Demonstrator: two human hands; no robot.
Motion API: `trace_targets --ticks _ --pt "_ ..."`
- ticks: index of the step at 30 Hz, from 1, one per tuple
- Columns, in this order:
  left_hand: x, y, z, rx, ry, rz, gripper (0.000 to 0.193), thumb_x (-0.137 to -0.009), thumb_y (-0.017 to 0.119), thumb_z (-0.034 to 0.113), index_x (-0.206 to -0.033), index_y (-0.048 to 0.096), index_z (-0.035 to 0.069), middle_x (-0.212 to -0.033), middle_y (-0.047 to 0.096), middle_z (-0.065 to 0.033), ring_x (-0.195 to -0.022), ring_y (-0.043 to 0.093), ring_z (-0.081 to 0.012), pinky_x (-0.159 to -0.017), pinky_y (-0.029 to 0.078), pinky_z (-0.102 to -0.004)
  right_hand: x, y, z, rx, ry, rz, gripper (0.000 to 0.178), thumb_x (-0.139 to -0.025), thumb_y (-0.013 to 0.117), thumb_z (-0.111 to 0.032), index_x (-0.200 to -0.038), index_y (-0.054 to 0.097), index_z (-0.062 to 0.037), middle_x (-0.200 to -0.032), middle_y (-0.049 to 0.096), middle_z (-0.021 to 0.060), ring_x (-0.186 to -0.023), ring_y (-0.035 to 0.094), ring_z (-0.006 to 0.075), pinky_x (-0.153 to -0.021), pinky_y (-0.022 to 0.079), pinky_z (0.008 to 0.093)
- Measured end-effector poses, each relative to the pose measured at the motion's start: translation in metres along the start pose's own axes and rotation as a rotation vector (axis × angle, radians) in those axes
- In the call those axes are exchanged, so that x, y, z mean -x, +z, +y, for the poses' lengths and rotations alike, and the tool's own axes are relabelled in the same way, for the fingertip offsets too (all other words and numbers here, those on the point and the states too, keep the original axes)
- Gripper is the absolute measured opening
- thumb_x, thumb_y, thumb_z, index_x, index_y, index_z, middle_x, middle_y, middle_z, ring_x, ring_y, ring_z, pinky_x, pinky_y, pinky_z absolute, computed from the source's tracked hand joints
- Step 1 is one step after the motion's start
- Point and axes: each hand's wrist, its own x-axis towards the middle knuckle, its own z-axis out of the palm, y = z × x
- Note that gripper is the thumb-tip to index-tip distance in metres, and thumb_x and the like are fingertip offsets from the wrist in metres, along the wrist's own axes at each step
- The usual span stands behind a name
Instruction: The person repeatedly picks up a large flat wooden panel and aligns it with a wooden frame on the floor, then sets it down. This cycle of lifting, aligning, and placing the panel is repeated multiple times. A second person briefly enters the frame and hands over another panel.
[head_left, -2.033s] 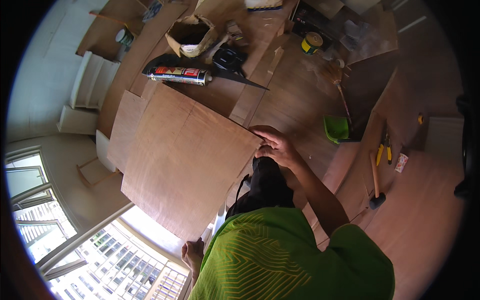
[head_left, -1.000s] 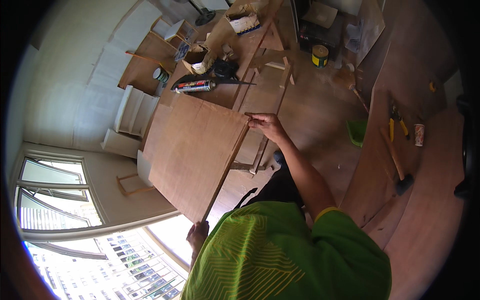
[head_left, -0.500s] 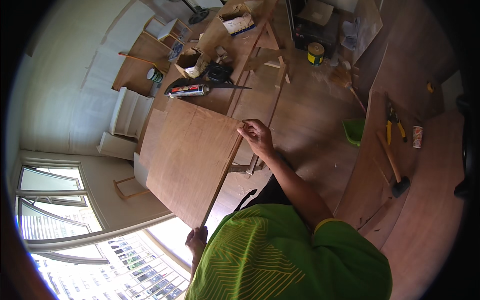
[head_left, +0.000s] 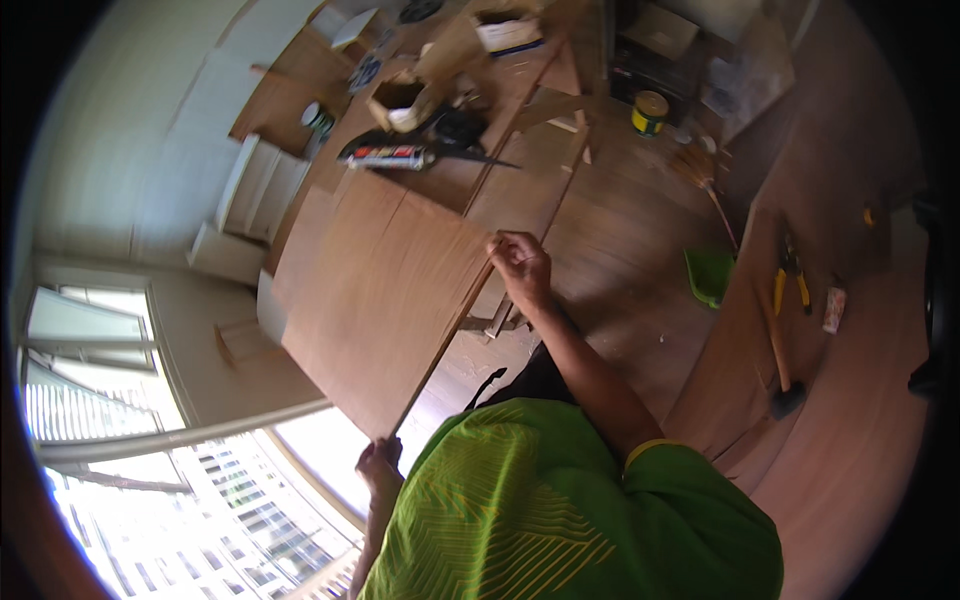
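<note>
A flat brown wooden panel (head_left: 385,295) lies in front of me on the workbench, its near edge toward my body. My left hand (head_left: 379,465) grips the panel's near left corner, fingers closed on the edge. At the near right corner, my right hand (head_left: 522,268) pinches the panel, thumb and fingers bent round it. Just past the far edge of the panel lies a caulking gun with a cartridge (head_left: 390,157). Behind it stands an opened cardboard box (head_left: 402,100), with dark items beside it.
A mallet (head_left: 785,375), yellow-handled pliers (head_left: 793,275) and a small patterned can (head_left: 834,309) lie on a wooden surface at right. On the floor are a green dustpan (head_left: 708,277), a broom (head_left: 700,170) and a yellow-green tin (head_left: 649,112). Windows (head_left: 95,370) stand at left.
The view has turned and tilted slightly, so the background sits shifted. Both hands keep hold of the panel's corners, and the panel shows little movement against the bench.
</note>
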Motion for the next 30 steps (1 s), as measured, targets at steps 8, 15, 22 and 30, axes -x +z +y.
trace_targets --ticks 8,15,22,30 --pt "0.015 0.008 -0.043 0.319 0.177 0.029 0.038 -0.094 0.073 0.017 -0.121 0.064 -0.008 -0.101 0.072 -0.0131 -0.088 0.070 -0.0197 -0.083 0.059 -0.0331 -0.006 -0.009 -0.005 0.365 0.085 -0.046 0.042 -0.091 0.075 -0.034 -0.115 0.064 -0.0018 -0.104 0.068 0.0073 -0.098 0.063 0.0185 -0.091 0.050 0.0346" --pt "0.016 0.043 -0.073 0.653 0.247 0.140 0.031 -0.091 0.077 0.013 -0.114 0.068 -0.005 -0.097 0.072 -0.0063 -0.088 0.066 -0.0137 -0.083 0.055 -0.0288 -0.027 -0.022 -0.012 0.262 0.204 -0.168 0.038 -0.097 0.070 -0.025 -0.125 0.057 -0.0034 -0.123 0.060 0.0105 -0.115 0.057 0.0234 -0.098 0.049 0.0425" --pt "0.021 0.062 -0.072 0.503 0.365 0.331 0.024 -0.093 0.074 0.011 -0.112 0.070 -0.002 -0.089 0.071 -0.0009 -0.078 0.064 -0.0096 -0.074 0.054 -0.0258 -0.063 -0.035 -0.027 0.314 0.316 -0.328 0.036 -0.097 0.068 -0.021 -0.126 0.059 -0.0012 -0.121 0.064 0.0123 -0.112 0.061 0.0271 -0.098 0.051 0.0410" --pt "0.033 0.055 -0.055 0.424 0.399 0.441 0.018 -0.091 0.073 0.013 -0.100 0.070 -0.002 -0.084 0.071 -0.0165 -0.073 0.069 -0.0240 -0.069 0.054 -0.0353 -0.061 -0.031 -0.035 0.360 0.327 -0.305 0.049 -0.097 0.069 -0.018 -0.138 0.053 0.0034 -0.128 0.060 0.0148 -0.117 0.058 0.0299 -0.105 0.048 0.0425"
